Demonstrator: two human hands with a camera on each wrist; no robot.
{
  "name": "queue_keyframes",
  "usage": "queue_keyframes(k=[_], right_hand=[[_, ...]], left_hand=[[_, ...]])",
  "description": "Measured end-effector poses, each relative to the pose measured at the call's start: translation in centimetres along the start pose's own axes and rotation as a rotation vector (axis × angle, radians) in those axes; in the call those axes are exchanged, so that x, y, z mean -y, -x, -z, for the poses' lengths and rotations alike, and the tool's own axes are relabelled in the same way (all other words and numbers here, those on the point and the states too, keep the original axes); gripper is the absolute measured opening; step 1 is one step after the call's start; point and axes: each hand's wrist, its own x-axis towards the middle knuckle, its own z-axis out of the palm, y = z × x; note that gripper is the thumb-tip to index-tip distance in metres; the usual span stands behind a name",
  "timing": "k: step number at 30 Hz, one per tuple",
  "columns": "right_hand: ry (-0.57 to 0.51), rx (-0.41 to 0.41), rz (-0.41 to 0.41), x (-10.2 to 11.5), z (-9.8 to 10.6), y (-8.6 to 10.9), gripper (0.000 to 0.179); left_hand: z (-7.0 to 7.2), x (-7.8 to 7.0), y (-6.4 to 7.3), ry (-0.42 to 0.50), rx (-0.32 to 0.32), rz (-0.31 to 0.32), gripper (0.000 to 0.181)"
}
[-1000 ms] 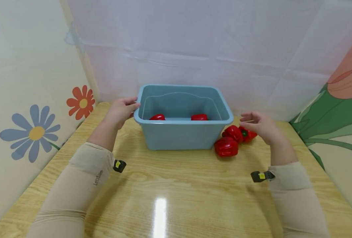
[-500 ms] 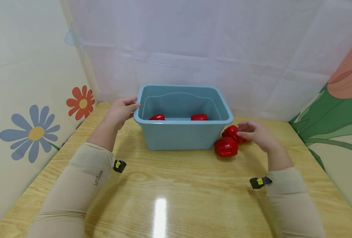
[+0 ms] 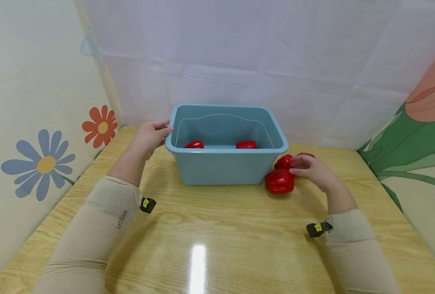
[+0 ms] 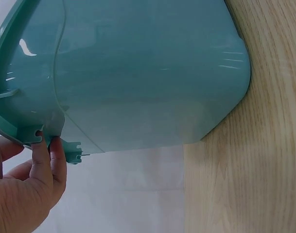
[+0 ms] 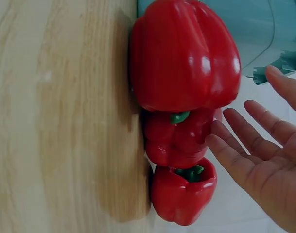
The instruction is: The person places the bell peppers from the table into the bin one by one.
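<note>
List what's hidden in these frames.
Head: lower parts of peppers inside the bin, behind its front wall.
Head: most of the farthest-right pepper, behind the right hand.
Left wrist: the bin's inside, behind its outer wall.
Right wrist: base of the thumb, cut by right edge.

Head view high, facing forward-down; wrist views close, sideways; all share bin [image 3: 224,167].

Head view: lower parts of left inner pepper [image 3: 194,145] and right inner pepper [image 3: 246,145] are hidden by the bin's [image 3: 221,168] front wall. Far pepper [image 3: 307,154] is mostly covered by right hand [image 3: 313,169]. Right wrist view: near pepper [image 5: 186,58] is clipped at top, hand at right; contact with middle pepper [image 5: 174,138] can't be confirmed. Left wrist view: bin and left hand [image 4: 28,189] are cut off.
</note>
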Motion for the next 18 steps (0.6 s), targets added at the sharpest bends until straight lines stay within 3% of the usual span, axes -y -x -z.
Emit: queue_keyframes(k=[10,18], right_hand=[[-0.017,0.047,0.05,-0.58,-0.68,-0.04,0.053],[0.055,0.084,-0.011,-0.75,-0.94,0.25,0.053]], left_hand=[[0.03,0.02,0.13,-0.002,0.004,-0.006,0.045],[0.03,-0.02,0.07,0.004,0.001,-0.001,0.044]])
